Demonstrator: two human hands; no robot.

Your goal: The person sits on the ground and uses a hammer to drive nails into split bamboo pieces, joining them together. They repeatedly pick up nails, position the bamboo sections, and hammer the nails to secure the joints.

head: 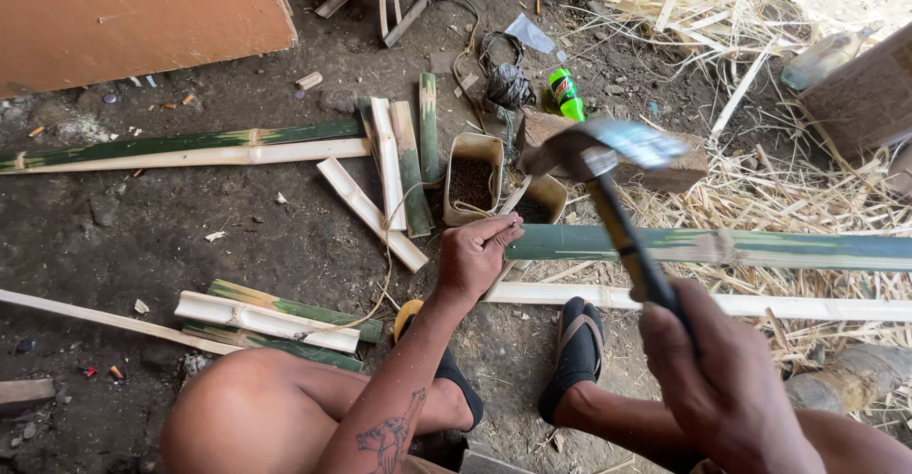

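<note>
On the dirt floor (285,237), a split green bamboo pole (712,246) lies crosswise; the left hand (475,255) pinches something tiny at its end. Above it, the right hand (717,379) is clenched around a raised hammer (608,180).

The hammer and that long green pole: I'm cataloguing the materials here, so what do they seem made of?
The hammer looks to have a grey steel head, blurred, on a dark handle, possibly wood, in the right hand. The pole seems to be bamboo: glossy green skin with a node ring.
</note>
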